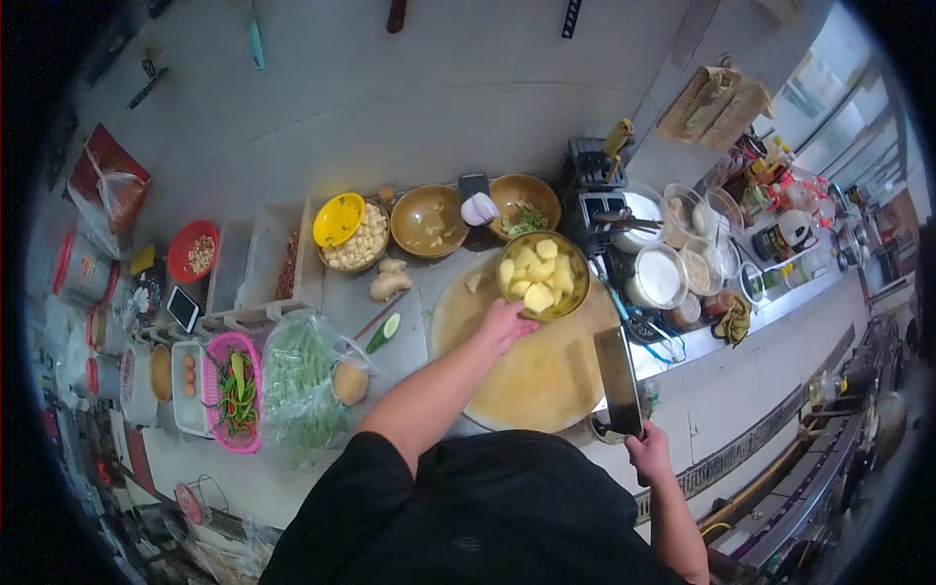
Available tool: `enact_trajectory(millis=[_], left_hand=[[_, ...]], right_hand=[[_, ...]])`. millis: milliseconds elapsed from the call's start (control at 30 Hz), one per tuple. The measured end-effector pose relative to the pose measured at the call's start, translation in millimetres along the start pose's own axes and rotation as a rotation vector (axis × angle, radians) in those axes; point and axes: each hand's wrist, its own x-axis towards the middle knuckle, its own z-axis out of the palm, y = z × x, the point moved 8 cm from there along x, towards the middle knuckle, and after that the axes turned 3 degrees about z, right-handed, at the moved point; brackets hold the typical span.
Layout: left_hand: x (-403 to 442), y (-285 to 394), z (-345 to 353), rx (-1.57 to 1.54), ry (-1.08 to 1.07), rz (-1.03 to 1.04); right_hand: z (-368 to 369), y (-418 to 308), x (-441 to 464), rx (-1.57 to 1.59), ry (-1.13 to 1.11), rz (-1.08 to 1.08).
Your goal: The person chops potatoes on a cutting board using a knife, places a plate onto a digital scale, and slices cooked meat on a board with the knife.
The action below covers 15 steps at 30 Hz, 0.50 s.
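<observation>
My left hand (507,327) is at the near edge of a brass-coloured bowl (580,297), with its fingers at the rim. Peeled yellow potato pieces (538,273) fill the bowl, which sits over the far part of a round wooden chopping board (531,375). Closed around the handle of a wide cleaver, my right hand (650,453) is beyond the board's near right side. The cleaver (617,380) points away from me, its blade beside the board's right edge.
Left of the board are half a cucumber (384,332), ginger (389,281), bagged greens (307,375) and a pink basket (232,392) of peppers. Bowls (429,222) line the wall. Seasoning tubs (657,277) and a knife block (591,166) stand right.
</observation>
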Motion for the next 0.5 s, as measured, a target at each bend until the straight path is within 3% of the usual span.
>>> enact_trajectory(millis=[67,200,267,367,433,500], left_hand=[[2.4,-7.5,7.6,-0.106,-0.016,0.004],[-40.3,-22.6,-31.5,0.217,0.049,-0.056],[-74.9,-2.9,-63.5,0.875,0.185,0.325],[-166.5,51.9,-113.6,1.317,0.527,0.622],[-217.3,75.0,-158.1,1.478,0.89,0.783],[-248.1,88.3,-205.9,1.46,1.103,0.766]], right_hand=[[0.0,5.2,4.1,-0.099,0.008,-0.055],[5.0,20.7,17.5,-0.34,0.016,-0.176],[15.8,0.3,13.5,-0.44,-0.023,-0.122],[28.1,-15.9,18.7,-0.515,-0.022,-0.278],[42.4,-39.1,20.1,-0.739,0.019,-0.54],[61.1,-53.6,28.2,-0.85,-0.028,-0.556]])
